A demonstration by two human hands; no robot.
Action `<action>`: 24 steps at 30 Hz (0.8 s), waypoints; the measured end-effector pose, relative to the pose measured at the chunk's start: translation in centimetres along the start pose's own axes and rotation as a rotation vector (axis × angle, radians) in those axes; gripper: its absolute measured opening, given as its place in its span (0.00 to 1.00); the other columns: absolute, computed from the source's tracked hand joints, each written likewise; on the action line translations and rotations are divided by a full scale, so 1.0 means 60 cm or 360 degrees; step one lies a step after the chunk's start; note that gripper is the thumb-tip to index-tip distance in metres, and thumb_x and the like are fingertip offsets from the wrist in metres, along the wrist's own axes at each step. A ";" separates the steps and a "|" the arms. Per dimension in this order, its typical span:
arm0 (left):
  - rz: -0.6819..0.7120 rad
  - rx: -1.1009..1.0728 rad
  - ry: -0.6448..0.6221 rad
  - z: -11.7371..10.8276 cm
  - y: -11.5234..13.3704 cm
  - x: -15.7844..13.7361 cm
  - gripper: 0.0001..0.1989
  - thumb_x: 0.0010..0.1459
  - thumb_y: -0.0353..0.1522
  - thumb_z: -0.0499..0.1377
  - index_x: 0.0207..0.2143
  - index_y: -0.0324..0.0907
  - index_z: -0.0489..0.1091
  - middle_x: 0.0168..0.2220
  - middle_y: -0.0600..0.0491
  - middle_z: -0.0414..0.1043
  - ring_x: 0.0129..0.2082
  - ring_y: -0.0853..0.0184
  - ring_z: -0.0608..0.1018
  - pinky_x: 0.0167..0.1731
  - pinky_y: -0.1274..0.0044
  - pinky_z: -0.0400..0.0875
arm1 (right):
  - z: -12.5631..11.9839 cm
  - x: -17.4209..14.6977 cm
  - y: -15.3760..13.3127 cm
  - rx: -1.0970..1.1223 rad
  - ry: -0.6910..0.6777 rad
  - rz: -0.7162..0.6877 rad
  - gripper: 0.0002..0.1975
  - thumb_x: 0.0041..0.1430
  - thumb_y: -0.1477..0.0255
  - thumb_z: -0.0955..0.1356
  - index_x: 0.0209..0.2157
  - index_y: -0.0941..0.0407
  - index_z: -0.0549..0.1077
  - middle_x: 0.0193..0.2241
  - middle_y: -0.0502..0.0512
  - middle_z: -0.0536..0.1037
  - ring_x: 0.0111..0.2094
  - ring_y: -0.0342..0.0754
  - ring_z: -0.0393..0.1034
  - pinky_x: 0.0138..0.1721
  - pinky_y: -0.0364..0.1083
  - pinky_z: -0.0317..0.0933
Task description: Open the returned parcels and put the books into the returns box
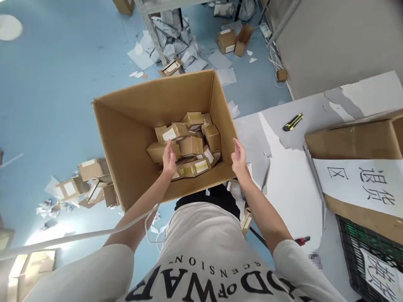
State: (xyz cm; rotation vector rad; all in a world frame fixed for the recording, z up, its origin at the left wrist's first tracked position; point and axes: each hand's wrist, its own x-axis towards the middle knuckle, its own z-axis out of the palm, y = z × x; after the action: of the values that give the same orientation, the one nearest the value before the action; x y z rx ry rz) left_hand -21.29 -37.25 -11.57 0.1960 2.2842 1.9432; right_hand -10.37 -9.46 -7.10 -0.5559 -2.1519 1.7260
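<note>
A large open cardboard box (pixel 154 90) is in front of my body, tilted so that its inside faces me. Several small taped cartons (pixel 191 146), some with white labels, lie in a heap at its bottom. My left hand (pixel 170 161) reaches over the near rim and appears above the cartons, fingers stretched and nothing seen in them. Whether it touches a carton, I cannot tell. Beside the box's right edge is my right hand (pixel 239 159), its fingers extended and slightly curled, holding nothing visible. Contact with the rim is unclear.
On the right, a table (pixel 286 176) bears a yellow-black utility knife (pixel 293 122), a red knife (pixel 302 240), a labelled carton (pixel 355 140) and a black crate (pixel 346 251). Torn packaging (pixel 185 46) and discarded boxes (pixel 94 180) litter the blue floor. A white cable (pixel 94 233) crosses near my left arm.
</note>
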 end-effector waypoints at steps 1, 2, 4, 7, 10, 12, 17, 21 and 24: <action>-0.0027 0.0006 0.0030 -0.009 -0.009 -0.002 0.46 0.54 0.62 0.44 0.65 0.44 0.53 0.68 0.46 0.50 0.68 0.57 0.51 0.66 0.67 0.48 | 0.013 0.006 0.005 -0.0019 -0.0027 0.0021 0.42 0.54 0.42 0.61 0.62 0.56 0.58 0.63 0.64 0.61 0.65 0.56 0.54 0.66 0.57 0.48; -0.0049 0.0013 0.0059 -0.017 -0.017 -0.004 0.46 0.53 0.62 0.45 0.65 0.44 0.54 0.67 0.45 0.51 0.68 0.56 0.52 0.66 0.67 0.48 | 0.025 0.012 0.010 -0.0031 -0.0046 0.0038 0.42 0.55 0.43 0.61 0.62 0.56 0.59 0.62 0.64 0.62 0.65 0.56 0.54 0.66 0.57 0.48; -0.0084 0.0037 0.0124 -0.027 -0.035 -0.012 0.45 0.54 0.62 0.46 0.64 0.43 0.55 0.67 0.44 0.51 0.68 0.56 0.53 0.66 0.66 0.49 | 0.046 0.021 0.024 -0.0052 -0.0087 0.0062 0.41 0.55 0.43 0.61 0.61 0.57 0.59 0.62 0.65 0.62 0.64 0.55 0.55 0.65 0.56 0.49; -0.0150 0.0066 0.0211 -0.037 -0.066 -0.025 0.45 0.54 0.61 0.46 0.64 0.42 0.56 0.67 0.42 0.52 0.67 0.55 0.54 0.66 0.65 0.49 | 0.077 0.032 0.052 -0.0091 -0.0213 0.0099 0.40 0.56 0.44 0.62 0.61 0.58 0.60 0.62 0.65 0.63 0.64 0.55 0.56 0.65 0.57 0.50; -0.0257 0.0085 0.0227 -0.041 -0.110 -0.033 0.45 0.54 0.60 0.49 0.64 0.39 0.56 0.66 0.40 0.54 0.67 0.54 0.56 0.65 0.65 0.50 | 0.107 0.043 0.094 -0.0160 -0.0371 0.0128 0.39 0.56 0.46 0.63 0.60 0.58 0.62 0.61 0.65 0.64 0.63 0.55 0.57 0.64 0.57 0.51; -0.0329 0.0115 0.0219 -0.043 -0.147 -0.032 0.46 0.53 0.60 0.50 0.63 0.38 0.56 0.65 0.38 0.55 0.66 0.53 0.57 0.65 0.63 0.51 | 0.126 0.052 0.131 -0.0226 -0.0457 0.0140 0.38 0.56 0.47 0.64 0.59 0.59 0.63 0.60 0.65 0.65 0.63 0.55 0.58 0.64 0.57 0.51; -0.0452 0.0207 0.0189 -0.036 -0.251 -0.012 0.45 0.53 0.59 0.52 0.63 0.36 0.57 0.64 0.36 0.56 0.65 0.52 0.59 0.64 0.61 0.51 | 0.166 0.078 0.239 -0.0375 -0.0490 0.0255 0.37 0.56 0.48 0.64 0.59 0.59 0.63 0.59 0.66 0.67 0.61 0.57 0.59 0.63 0.61 0.50; -0.0698 0.0157 0.0179 -0.009 -0.343 0.013 0.42 0.53 0.59 0.53 0.61 0.41 0.60 0.64 0.39 0.57 0.65 0.53 0.59 0.65 0.61 0.49 | 0.206 0.094 0.321 -0.0462 -0.0523 0.0360 0.37 0.54 0.49 0.65 0.60 0.55 0.62 0.60 0.62 0.67 0.61 0.57 0.59 0.63 0.62 0.49; -0.0943 0.0148 0.0220 0.016 -0.421 0.031 0.42 0.52 0.59 0.54 0.60 0.40 0.62 0.63 0.38 0.59 0.64 0.52 0.61 0.65 0.60 0.50 | 0.264 0.101 0.380 -0.0578 -0.0678 0.0477 0.41 0.53 0.50 0.66 0.63 0.56 0.57 0.63 0.63 0.61 0.65 0.58 0.52 0.65 0.62 0.44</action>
State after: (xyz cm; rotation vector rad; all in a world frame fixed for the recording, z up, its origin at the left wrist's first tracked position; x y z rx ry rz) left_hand -23.17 -39.99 -36.72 -0.5593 2.1701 1.5800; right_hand -21.07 -15.57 -32.70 -0.6804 -2.8433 1.7290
